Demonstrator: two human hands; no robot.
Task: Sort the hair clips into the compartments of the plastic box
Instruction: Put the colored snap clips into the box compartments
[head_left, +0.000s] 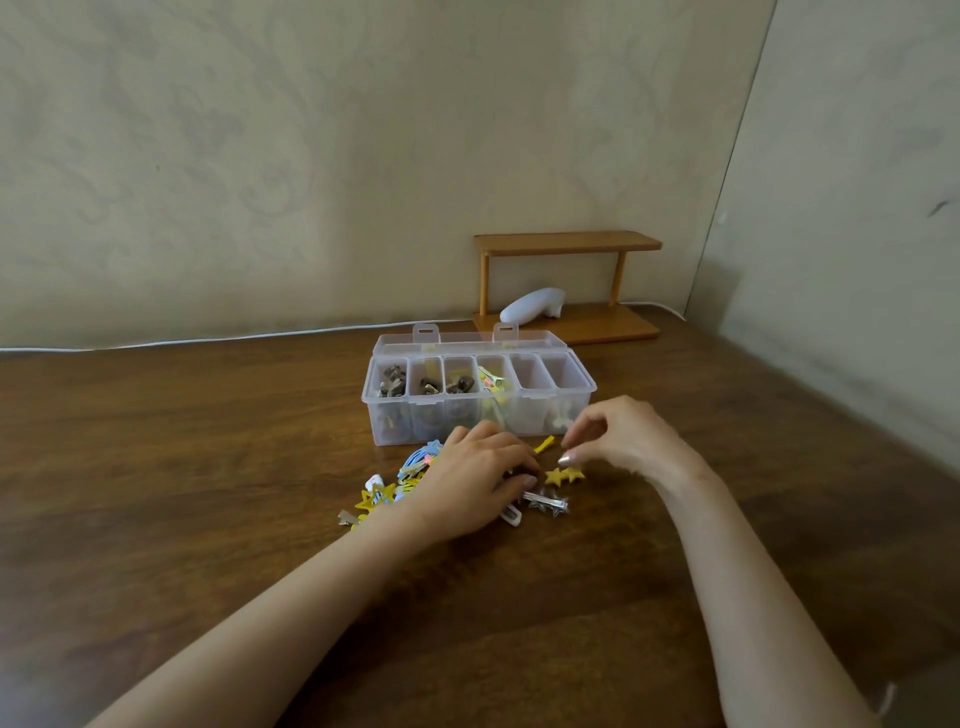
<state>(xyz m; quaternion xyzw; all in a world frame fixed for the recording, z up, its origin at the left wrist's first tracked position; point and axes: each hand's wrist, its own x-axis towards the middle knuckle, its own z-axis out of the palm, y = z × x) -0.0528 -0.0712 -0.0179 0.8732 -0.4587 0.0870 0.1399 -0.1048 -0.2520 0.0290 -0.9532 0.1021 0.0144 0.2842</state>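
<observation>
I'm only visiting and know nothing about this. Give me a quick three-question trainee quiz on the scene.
1. True or false: the clear plastic compartment box has its lid shut.
2. How many compartments does it have? A four, B six, C eight.
3. Which hand rests on the pile of colourful hair clips: left hand or right hand?
Key: 1 false; 2 B; 3 left.

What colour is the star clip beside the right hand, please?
The star clip is yellow; head view.

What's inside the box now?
Dark clips in the box's three left compartments, coloured clips in the fourth. The right two look empty above; the right hand partly hides the last.
</observation>
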